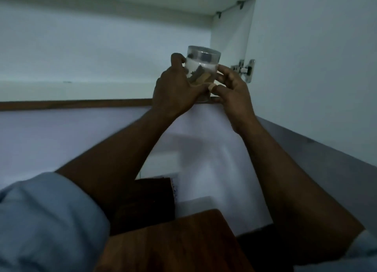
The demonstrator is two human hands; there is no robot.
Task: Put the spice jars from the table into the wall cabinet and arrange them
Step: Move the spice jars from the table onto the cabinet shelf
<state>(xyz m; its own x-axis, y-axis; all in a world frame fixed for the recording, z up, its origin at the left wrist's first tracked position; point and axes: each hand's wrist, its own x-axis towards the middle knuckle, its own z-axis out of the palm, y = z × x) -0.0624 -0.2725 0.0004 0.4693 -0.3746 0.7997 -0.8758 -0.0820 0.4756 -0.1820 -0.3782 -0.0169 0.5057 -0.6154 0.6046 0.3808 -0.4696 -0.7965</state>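
Head view, spice jar (204, 67) upright at the wall cabinet (71, 105) shelf's front edge, left hand (175, 94) wrapped round its side, right hand (233, 92) gripping the opposite side with curled fingers, hinge (244, 69) just beside.

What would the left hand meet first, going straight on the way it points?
Probably the white cabinet back wall; nothing shows between it and the left hand, which grips the clear round spice jar. Depth is unclear.

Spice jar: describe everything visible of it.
The spice jar is a clear, plastic-looking cylinder with a see-through lid, holding brown bark-like pieces. It is upright at the front edge of the cabinet shelf, near the right wall. The left hand grips its left side; the right hand holds its right.
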